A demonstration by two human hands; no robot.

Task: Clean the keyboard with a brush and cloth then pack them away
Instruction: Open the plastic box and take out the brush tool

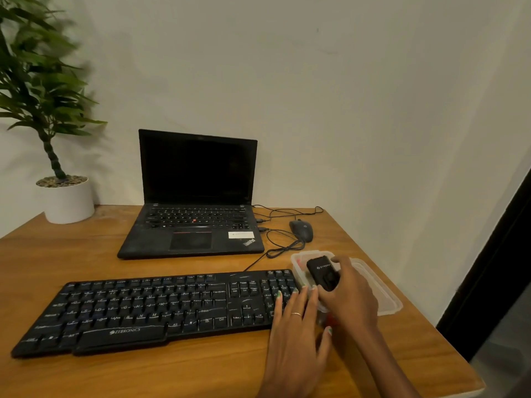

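Left hand [297, 320] flat, fingers [283, 304] extended, palm down. Right hand [349, 294] curled, fingers gripping small black object.

I am looking at a desk corner in an office or home study. A wooden table [86, 254] stands against plain pale walls. On it I see an open black laptop [195, 196] with a dark screen, a wired mouse [301, 229] with its cable [283, 245] looped beside it, and a full-size black keyboard [143, 308]. A potted plant [51, 139] in a white pot stands at the far left corner.
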